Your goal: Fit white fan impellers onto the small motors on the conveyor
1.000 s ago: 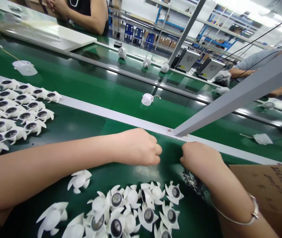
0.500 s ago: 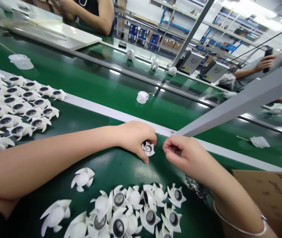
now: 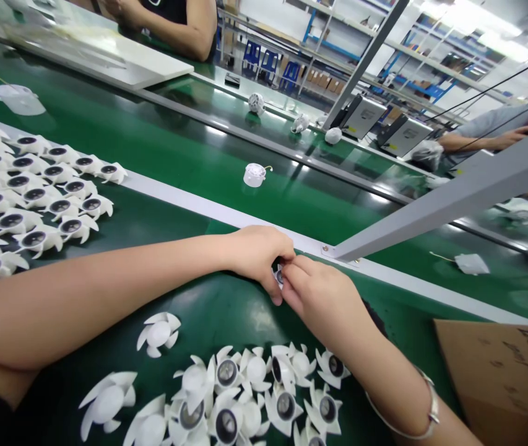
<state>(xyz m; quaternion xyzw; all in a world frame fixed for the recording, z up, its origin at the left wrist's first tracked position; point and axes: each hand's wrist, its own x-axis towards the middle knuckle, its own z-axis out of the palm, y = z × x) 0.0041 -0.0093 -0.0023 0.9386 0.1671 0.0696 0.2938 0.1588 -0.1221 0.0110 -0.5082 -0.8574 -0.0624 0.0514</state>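
My left hand is curled around a small white fan blade just above the green mat. My right hand meets it from the right, fingers pinched together against the same blade, which is almost hidden between them. Whether the right fingers carry a small part I cannot tell. Below my hands lies a loose heap of white fan blades, some showing dark hubs. A single blade lies apart to the left of the heap.
Rows of fan blades are laid out at the left. A cardboard box sits at the lower right. A grey metal bar slants over the conveyor, which carries white housings. Other people's arms show at the top and right.
My right hand has moved left and closed against the blade in my left hand; half a second ago they were apart with the blade in plain sight. The housing on the belt drifted left.
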